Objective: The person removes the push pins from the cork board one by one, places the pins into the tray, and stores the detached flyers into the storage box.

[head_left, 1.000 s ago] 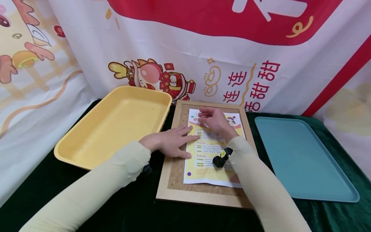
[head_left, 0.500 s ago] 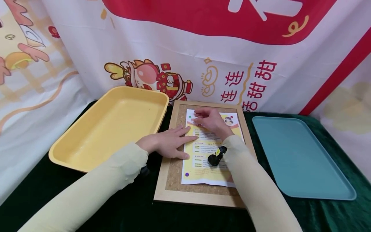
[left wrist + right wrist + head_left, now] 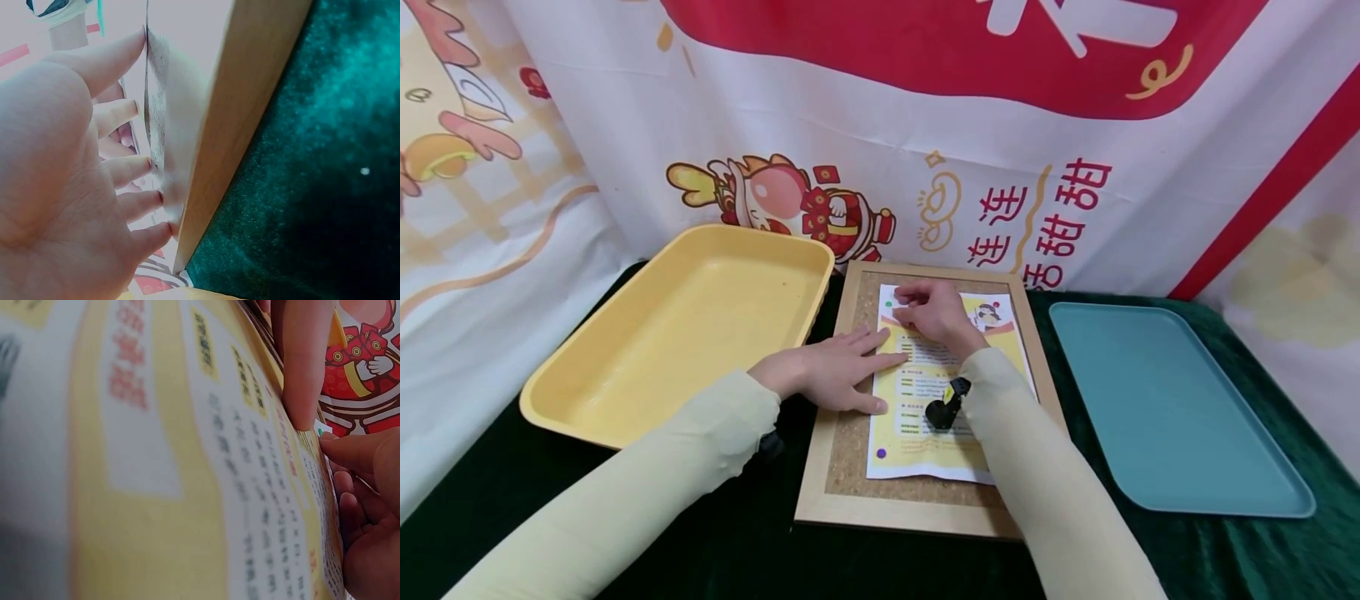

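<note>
A printed yellow-and-white sheet (image 3: 891,433) lies on a wood-framed cork board (image 3: 850,458). My left hand (image 3: 831,371) rests with spread fingers over the sheet's left edge and the cork; the left wrist view shows that palm (image 3: 56,156) beside the board's frame (image 3: 231,106). At the sheet's upper left, my right hand (image 3: 936,317) has its fingertips by a small green dot (image 3: 889,304). In the right wrist view its thumb-side tip (image 3: 331,444) meets the sheet right beside that green dot (image 3: 321,432), other fingers bent. I see nothing held. A purple dot (image 3: 882,453) marks the lower left corner.
To the left stands a deep yellow tray (image 3: 576,408), close to the board. A flat blue-green tray (image 3: 1187,408) lies on the right. Dark green cloth (image 3: 715,558) covers the table, and a printed white-and-red banner (image 3: 775,100) hangs behind.
My right hand has shifted slightly left, closer to the green dot. My left hand stays put on the sheet's edge. The whole head view has drifted a little.
</note>
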`<state>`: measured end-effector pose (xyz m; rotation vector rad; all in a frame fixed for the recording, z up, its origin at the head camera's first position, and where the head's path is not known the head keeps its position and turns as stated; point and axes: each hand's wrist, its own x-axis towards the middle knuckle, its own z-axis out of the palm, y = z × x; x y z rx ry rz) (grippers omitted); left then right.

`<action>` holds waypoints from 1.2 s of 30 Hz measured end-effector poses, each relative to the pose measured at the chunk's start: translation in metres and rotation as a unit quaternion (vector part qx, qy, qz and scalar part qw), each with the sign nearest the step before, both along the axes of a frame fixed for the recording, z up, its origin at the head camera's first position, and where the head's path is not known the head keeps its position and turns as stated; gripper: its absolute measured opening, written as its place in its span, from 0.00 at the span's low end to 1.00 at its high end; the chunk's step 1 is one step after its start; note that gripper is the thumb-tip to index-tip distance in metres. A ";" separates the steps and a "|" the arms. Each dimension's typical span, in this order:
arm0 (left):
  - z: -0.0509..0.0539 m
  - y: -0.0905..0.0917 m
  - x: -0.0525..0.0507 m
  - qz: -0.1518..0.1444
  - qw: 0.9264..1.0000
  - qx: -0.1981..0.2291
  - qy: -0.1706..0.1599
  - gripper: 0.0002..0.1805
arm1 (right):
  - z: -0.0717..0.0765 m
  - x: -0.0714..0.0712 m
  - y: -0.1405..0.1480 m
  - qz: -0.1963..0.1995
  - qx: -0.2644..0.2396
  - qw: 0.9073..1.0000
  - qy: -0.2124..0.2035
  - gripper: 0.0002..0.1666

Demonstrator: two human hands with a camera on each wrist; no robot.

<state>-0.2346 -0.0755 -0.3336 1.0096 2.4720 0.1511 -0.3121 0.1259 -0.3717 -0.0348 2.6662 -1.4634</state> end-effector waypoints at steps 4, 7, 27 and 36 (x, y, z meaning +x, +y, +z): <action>0.001 -0.001 0.000 -0.007 1.000 -0.001 0.004 0.43 | -0.001 -0.001 -0.001 0.007 0.006 1.000 0.007 0.19; 0.001 -0.002 -0.001 -0.012 1.000 -0.001 0.004 0.43 | -0.002 -0.002 -0.002 0.017 0.011 1.000 0.013 0.19; 0.001 -0.003 -0.001 -0.007 1.000 0.006 -0.004 0.43 | 0.003 -0.005 -0.008 0.010 0.032 0.999 -0.012 0.13; -0.001 -0.003 -0.002 -0.016 1.000 0.002 0.004 0.43 | 0.006 -0.004 -0.008 -0.003 0.049 0.999 -0.023 0.10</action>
